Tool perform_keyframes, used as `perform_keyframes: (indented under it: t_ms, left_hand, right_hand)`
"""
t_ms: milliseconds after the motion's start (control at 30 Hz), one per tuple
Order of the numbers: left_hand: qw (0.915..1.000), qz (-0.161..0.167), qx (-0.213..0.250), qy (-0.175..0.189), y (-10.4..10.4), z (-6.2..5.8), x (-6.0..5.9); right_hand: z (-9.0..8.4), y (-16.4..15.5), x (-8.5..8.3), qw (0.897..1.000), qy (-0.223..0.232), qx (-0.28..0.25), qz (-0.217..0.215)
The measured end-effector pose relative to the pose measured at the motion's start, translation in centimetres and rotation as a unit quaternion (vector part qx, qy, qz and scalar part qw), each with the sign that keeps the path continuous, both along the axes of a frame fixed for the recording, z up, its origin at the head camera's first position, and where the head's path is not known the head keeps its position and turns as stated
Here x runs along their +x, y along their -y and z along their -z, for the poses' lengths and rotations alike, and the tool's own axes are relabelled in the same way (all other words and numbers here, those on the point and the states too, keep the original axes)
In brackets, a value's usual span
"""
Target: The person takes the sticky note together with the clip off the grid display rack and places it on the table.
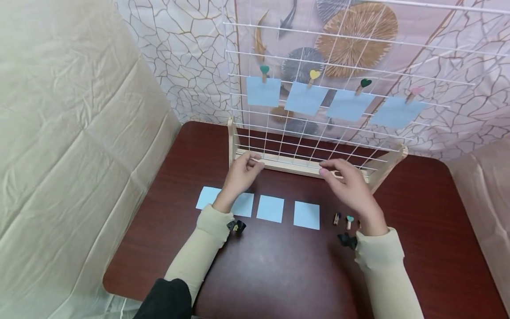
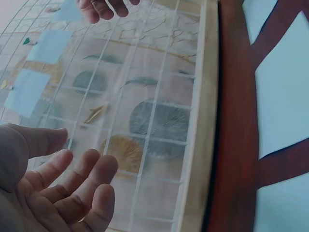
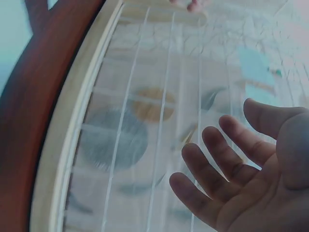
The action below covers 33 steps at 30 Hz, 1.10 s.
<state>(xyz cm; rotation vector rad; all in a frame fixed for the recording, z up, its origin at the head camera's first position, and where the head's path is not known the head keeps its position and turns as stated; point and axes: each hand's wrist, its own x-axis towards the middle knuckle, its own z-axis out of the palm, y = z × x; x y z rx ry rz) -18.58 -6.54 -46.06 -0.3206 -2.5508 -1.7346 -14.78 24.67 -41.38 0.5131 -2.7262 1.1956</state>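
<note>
Both hands hover over the table in front of a white wire grid (image 1: 295, 146), holding nothing. The left hand (image 1: 241, 173) is near the grid's wooden base on the left, fingers loosely bent; in the left wrist view its palm and fingertips (image 2: 110, 169) show bare. Farther right, the right hand (image 1: 347, 184) is before the base, fingers spread and relaxed in the right wrist view. Several light blue paper squares hang in a row on the grid, one (image 1: 263, 91) under a teal heart clothespin (image 1: 264, 71), another (image 1: 305, 98) under a yellow heart clothespin (image 1: 314, 75).
A row of blue paper squares (image 1: 270, 208) lies on the dark red table (image 1: 263, 274), one partly hidden by the left wrist. Small clothespins (image 1: 349, 221) lie beside the right forearm. The grid stands on a wooden base (image 1: 284, 165); patterned cloth hangs behind it.
</note>
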Motion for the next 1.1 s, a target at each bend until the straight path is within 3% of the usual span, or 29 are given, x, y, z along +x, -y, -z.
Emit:
perform_keyframes:
  t_ms: [300, 700, 1100]
  left_hand:
    - [0.9979, -0.03, 0.018, -0.055, 1.6, -2.2, -1.6]
    - [0.9911, -0.037, 0.06, -0.113, 2.0, -3.3, -2.8]
    - [0.9868, -0.043, 0.094, -0.125, 2.4, -4.4, -3.7]
  right_hand:
    - [-2.1, 4.1, -2.1, 0.998, -0.036, 0.013, -0.046]
    - [-4.3, 7.2, -3.7, 0.995, -0.072, -0.021, -0.069]
    - [-6.6, 9.4, -5.4, 0.993, -0.077, -0.047, -0.077]
